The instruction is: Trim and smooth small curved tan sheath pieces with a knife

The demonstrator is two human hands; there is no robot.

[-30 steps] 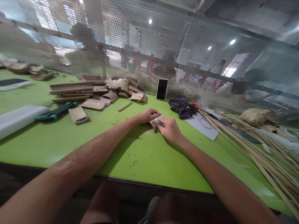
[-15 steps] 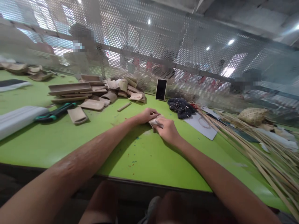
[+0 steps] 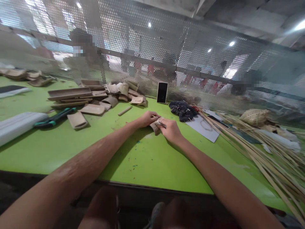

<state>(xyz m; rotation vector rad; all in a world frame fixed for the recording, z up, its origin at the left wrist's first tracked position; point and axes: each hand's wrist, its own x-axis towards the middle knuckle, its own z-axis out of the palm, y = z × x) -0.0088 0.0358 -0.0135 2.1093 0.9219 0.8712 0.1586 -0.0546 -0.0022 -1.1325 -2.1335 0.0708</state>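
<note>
A short curved piece of bamboo [image 3: 155, 128] rests low over the green table in front of me. My left hand [image 3: 148, 119] is closed on its far left side, fingers pressed down on it. Against its right side, my right hand [image 3: 172, 131] pinches a small thin grey piece [image 3: 162, 124]; its exact kind is too small to make out. Part of the bamboo is covered by my fingers. Pale dust [image 3: 149, 136] lies on the table just below it.
Bamboo pieces [image 3: 69, 93] are piled at the back left, near green-and-black handled cutters [image 3: 56, 117]. A phone [image 3: 162, 92] stands upright ahead. Dark cloth [image 3: 182, 110], white paper [image 3: 203, 128] and long bamboo strips [image 3: 252, 151] lie right. A perforated metal screen [image 3: 133, 41] rises behind.
My right hand and the grey piece have shifted slightly up over the bamboo, baring more of its lower edge. My left hand keeps its hold. The whole view has moved a little.
</note>
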